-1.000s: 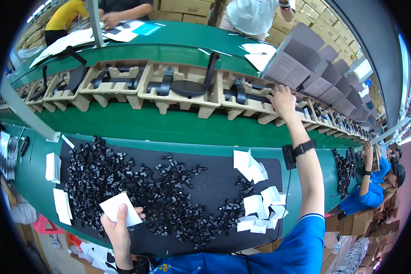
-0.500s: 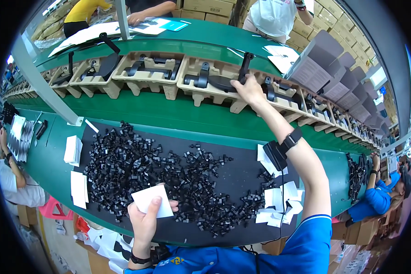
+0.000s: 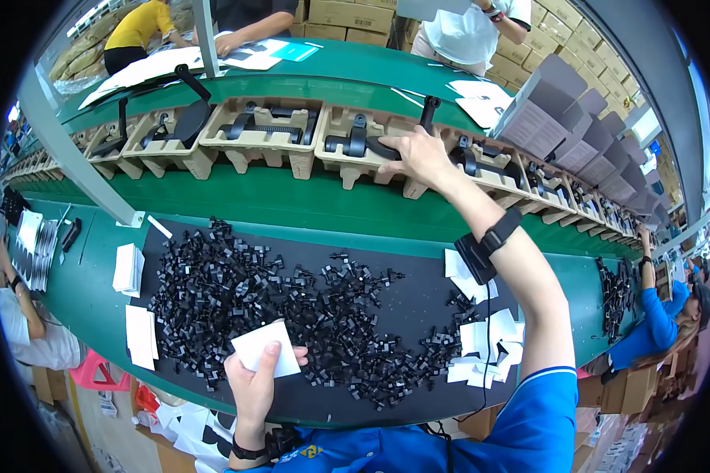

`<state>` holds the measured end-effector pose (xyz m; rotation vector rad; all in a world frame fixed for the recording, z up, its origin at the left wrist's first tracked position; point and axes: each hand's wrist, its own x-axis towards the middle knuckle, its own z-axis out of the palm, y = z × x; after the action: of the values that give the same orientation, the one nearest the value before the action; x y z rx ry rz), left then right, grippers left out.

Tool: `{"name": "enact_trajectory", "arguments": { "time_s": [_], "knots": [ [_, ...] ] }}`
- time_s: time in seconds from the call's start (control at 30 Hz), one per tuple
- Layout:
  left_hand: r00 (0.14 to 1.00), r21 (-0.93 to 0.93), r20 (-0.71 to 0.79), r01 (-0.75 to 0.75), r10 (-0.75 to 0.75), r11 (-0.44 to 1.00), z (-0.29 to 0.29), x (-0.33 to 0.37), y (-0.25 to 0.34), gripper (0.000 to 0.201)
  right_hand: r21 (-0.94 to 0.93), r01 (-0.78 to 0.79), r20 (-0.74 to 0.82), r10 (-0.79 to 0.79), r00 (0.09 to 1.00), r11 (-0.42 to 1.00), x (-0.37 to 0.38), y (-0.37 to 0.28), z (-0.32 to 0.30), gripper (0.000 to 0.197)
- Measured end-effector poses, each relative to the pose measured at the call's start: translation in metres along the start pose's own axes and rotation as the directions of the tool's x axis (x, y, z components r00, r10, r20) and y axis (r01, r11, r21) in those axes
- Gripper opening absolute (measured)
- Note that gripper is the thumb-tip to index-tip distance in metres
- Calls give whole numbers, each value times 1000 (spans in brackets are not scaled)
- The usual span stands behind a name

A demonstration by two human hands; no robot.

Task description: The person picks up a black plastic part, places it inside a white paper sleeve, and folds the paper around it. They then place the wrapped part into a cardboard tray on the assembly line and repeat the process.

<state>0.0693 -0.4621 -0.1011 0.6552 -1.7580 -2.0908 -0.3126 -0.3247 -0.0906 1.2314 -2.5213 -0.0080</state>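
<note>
My left hand (image 3: 252,388) grips a white paper card (image 3: 268,350), with the thumb on top, just above a large heap of small black plastic clips (image 3: 213,299). My right hand (image 3: 420,158) reaches across to a brown moulded-pulp tray (image 3: 331,163). Its fingers and thumb are around a black oval plate (image 3: 382,148), partly hidden under the hand. A black upright arm (image 3: 429,113) rises just behind my knuckles. Left of the plate, a black curved bracket (image 3: 357,135) sits in the same tray.
More pulp trays with black parts run along the green conveyor (image 3: 292,183). Loose white papers (image 3: 485,351) lie right of the heap, and white card stacks (image 3: 140,337) to its left. Grey cartons (image 3: 540,98) stand beyond the trays. A metal post (image 3: 87,150) rises at left. Other people work around.
My right hand has shifted slightly left, from the upright arm's base onto the oval plate. The trays have slid slightly right. My left hand still holds the card, nearly in place.
</note>
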Motion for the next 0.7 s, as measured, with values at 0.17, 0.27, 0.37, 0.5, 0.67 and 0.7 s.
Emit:
{"name": "enact_trajectory", "arguments": {
  "time_s": [0.17,0.27,0.37,0.5,0.67,0.7],
  "knots": [
    [998,-10,-66,1,-2,1000,-12,2,-1,29,193,102,162,-134,978,976,18,20,-23,32],
    [996,4,-88,-18,19,1000,-11,1,-2,29,-143,163,255,-123,959,976,27,2,-46,23],
    [991,19,-129,-19,21,1000,-18,0,-4,29,15,260,-18,-260,965,965,19,30,-78,18],
    [979,28,-205,-7,12,1000,-25,2,-11,30,-60,354,-103,-359,928,933,-6,51,-100,17],
    [982,31,-186,-9,15,999,-22,4,-12,31,35,383,-39,-382,923,923,-31,88,-47,20],
    [985,43,-173,-5,12,999,-22,4,-12,31,42,379,-43,-377,925,924,-37,90,-39,21]
  ]
}}
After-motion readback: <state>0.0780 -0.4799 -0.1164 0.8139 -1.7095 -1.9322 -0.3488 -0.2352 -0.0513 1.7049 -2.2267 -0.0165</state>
